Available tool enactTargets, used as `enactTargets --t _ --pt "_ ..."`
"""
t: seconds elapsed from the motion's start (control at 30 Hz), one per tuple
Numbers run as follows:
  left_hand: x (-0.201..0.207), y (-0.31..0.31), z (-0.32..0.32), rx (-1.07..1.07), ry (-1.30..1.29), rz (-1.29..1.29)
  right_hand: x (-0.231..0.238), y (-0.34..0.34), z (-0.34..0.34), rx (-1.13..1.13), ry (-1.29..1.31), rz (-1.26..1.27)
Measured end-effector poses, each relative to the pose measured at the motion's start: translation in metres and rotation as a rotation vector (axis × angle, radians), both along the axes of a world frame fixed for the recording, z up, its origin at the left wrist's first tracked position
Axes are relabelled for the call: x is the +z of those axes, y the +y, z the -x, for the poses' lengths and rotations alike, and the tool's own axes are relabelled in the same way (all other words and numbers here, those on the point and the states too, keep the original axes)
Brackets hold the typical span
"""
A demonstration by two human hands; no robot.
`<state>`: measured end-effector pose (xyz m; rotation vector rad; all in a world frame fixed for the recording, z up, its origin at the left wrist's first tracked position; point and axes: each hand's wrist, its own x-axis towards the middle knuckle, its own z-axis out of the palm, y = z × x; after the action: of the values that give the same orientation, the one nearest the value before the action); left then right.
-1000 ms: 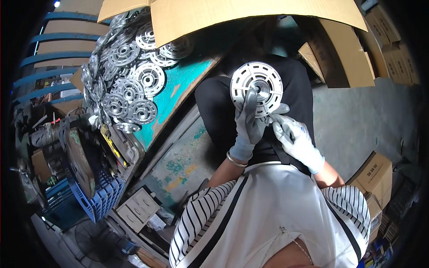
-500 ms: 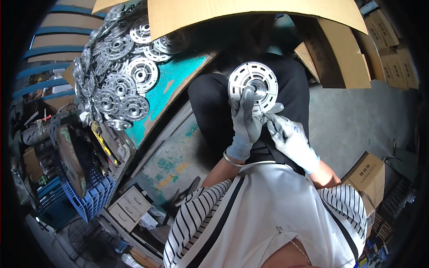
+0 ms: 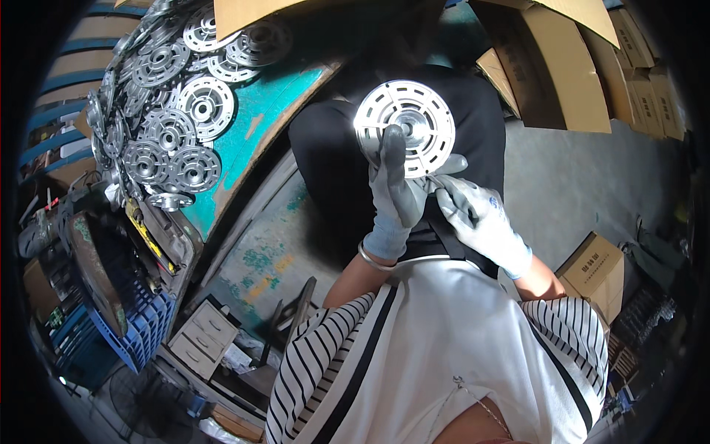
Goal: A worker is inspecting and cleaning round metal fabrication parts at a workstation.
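Note:
Over my lap, my left hand [image 3: 396, 194] grips a round silver metal flange [image 3: 423, 130] with slots around its face and a raised hub in the middle. My thumb lies across the face and the other fingers are hidden behind it. My right hand [image 3: 479, 219] is closed near the flange's lower rim, its fingers curled and pinched together. Whatever is between them, if anything, is too small to make out. Both hands wear white and grey gloves. Many similar metal flanges [image 3: 169, 130] are heaped on the green tabletop [image 3: 248, 137] at the left.
Cardboard flaps [image 3: 274, 9] overhang the far side, and an open carton [image 3: 555, 66] stands at the far right. A sealed carton [image 3: 594, 274] sits at the right. Left of me are a blue crate [image 3: 140, 325], a small drawer cabinet [image 3: 203, 340] and a dark fan [image 3: 140, 403].
The flange and both hands have shifted slightly up and left in the picture, and the flange's face has tilted and looks brighter. The surroundings have shifted with the camera. My grip is unchanged.

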<state>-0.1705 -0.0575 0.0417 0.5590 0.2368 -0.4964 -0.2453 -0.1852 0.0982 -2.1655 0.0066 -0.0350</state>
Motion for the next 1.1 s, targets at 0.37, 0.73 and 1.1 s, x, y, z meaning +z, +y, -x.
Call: enactTargets --t 0.37,0.73,1.1 --pt "-0.003 0.003 0.0 -0.042 -0.122 -0.185 -0.008 0.005 0.001 -0.053 0.228 -0.07" --pt "0.018 0.0 -0.002 -0.01 -0.035 0.048 -0.005 0.006 0.003 -0.06 0.006 -0.073" --pt "0.018 0.0 0.005 0.042 -0.286 -0.013 -0.01 0.009 -0.001 -0.024 0.151 0.075"
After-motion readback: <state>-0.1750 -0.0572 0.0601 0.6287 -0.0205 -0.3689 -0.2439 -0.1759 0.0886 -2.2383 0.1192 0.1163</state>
